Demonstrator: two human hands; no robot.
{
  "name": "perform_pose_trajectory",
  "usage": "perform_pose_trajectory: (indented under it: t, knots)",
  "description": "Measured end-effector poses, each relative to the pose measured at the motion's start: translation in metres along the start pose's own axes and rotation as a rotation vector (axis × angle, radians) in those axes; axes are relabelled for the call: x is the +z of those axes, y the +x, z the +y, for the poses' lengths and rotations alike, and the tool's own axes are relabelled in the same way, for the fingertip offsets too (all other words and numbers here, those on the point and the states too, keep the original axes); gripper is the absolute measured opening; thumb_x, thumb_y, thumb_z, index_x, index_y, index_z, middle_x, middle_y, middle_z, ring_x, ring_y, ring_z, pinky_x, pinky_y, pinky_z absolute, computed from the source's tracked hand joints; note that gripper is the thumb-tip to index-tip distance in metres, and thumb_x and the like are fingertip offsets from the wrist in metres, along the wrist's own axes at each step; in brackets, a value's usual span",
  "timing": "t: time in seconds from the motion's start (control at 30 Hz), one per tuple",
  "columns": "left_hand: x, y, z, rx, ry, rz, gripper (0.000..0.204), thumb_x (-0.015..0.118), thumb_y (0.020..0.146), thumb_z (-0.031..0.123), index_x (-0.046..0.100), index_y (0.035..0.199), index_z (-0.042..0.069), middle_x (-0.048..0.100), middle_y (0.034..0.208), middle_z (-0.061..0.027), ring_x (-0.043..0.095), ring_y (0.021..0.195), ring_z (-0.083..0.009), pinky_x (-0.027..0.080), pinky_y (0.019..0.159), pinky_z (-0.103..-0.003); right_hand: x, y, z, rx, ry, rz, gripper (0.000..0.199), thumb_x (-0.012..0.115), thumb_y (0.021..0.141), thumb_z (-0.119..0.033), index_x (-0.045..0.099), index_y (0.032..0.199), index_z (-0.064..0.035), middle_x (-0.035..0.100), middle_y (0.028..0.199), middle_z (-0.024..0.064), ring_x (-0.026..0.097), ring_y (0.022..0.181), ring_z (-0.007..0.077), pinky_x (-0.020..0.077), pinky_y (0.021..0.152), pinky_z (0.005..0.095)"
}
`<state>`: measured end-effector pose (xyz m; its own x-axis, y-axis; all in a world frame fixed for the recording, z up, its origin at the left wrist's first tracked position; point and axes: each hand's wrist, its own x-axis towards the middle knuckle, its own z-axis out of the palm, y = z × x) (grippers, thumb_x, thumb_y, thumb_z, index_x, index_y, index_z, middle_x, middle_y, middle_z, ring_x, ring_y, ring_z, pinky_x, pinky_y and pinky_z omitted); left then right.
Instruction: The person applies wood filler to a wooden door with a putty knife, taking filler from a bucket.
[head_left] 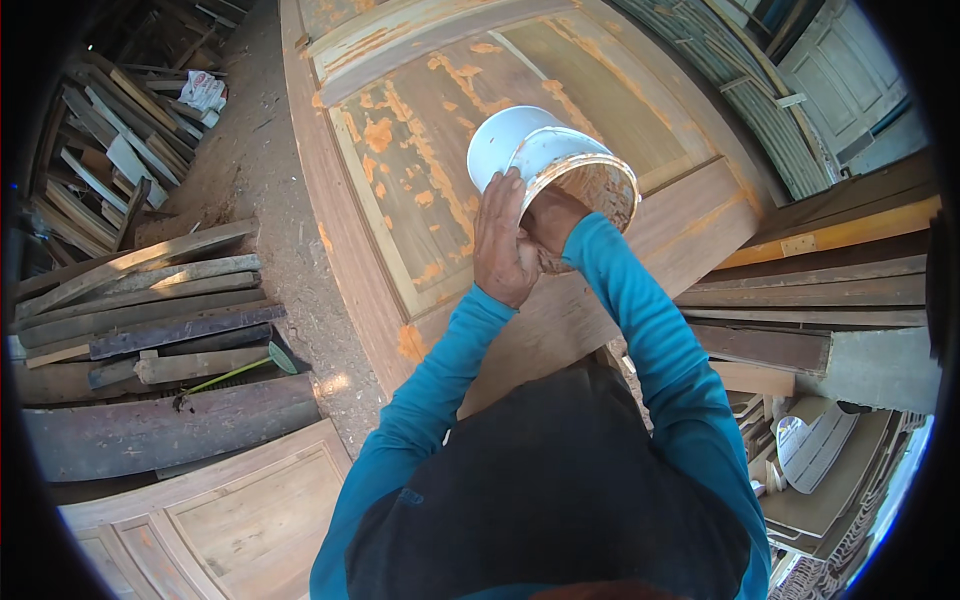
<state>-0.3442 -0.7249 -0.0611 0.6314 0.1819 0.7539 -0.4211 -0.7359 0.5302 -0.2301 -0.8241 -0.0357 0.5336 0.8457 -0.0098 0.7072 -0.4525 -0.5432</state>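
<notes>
A white plastic bucket point(502, 142) lies tipped over a wooden panel door point(625, 110), its mouth turned toward me. Brownish smears coat its inner wall and rim. My left hand point(503, 238) grips the bucket by its near left side, fingers along the wall below the rim. Inside the mouth is my right hand point(553, 218), wrist bent over the lower rim; its fingers are hidden, so I cannot see what they hold. Patches of orange filler point(378, 135) are spread over the door's panels and joints.
Timber offcuts point(150, 290) and planks are piled at the left, with a green long-handled tool point(235, 370) on them. Another panel door point(250, 510) lies at lower left. Stacked boards point(830, 290) stand close on the right, corrugated sheets point(740, 120) at far right.
</notes>
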Motion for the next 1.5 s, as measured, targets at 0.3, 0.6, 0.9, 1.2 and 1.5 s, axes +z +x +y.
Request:
perform_pose_trajectory:
  t: [0.3,0.6,0.9,1.2,1.5]
  knots:
    - [-0.015,0.007,-0.017,-0.190,-0.185,0.074,0.070,0.033,0.087,-0.012,0.034,0.156,-0.005,0.046,0.155,-0.0225,0.043,0.146,-0.0345,0.034,0.122,-0.043,-0.066,-0.066,-0.011,0.113,0.893,-0.049,0.034,0.048,0.107,-0.011,0.061,0.133,0.0062,0.068,0.096,0.0078,0.065,0.083,0.0148,0.0553,0.073,0.0300]
    - [-0.068,0.015,-0.039,-0.379,-0.045,0.362,0.058,0.040,0.093,-0.005,0.043,0.151,-0.007,0.056,0.146,-0.0220,0.053,0.136,-0.0302,0.042,0.115,-0.038,-0.052,-0.140,-0.008,0.168,1.150,0.143,0.036,0.053,0.106,-0.010,0.060,0.139,0.0047,0.071,0.103,0.0115,0.065,0.084,0.0158,0.0521,0.074,0.0297]
    - [-0.180,0.008,-0.097,-0.690,-0.043,0.558,0.053,0.056,0.096,0.012,0.050,0.145,-0.007,0.063,0.133,-0.0208,0.063,0.120,-0.0267,0.053,0.102,-0.037,0.037,-0.236,-0.001,0.560,0.691,0.159,0.042,0.060,0.103,-0.014,0.061,0.143,-0.0025,0.068,0.095,0.0076,0.061,0.078,0.0112,0.0518,0.071,0.0278]
    - [-0.188,-0.085,-0.117,-0.690,0.229,0.386,0.060,0.068,0.097,0.029,0.053,0.144,-0.006,0.060,0.141,-0.0248,0.057,0.132,-0.0353,0.044,0.112,-0.042,0.054,-0.229,0.019,0.520,0.048,0.257,0.042,0.068,0.095,-0.016,0.067,0.136,-0.0079,0.067,0.083,0.0135,0.063,0.070,0.0219,0.0515,0.067,0.0383]
    - [-0.223,-0.168,-0.104,-0.717,0.728,0.114,0.069,0.075,0.089,0.031,0.053,0.143,-0.006,0.055,0.143,-0.0316,0.053,0.133,-0.0457,0.041,0.114,-0.048,0.040,-0.210,0.040,0.457,-0.245,0.114,0.033,0.066,0.096,-0.022,0.069,0.129,-0.0177,0.065,0.092,0.0231,0.068,0.086,0.0442,0.0538,0.074,0.0532]
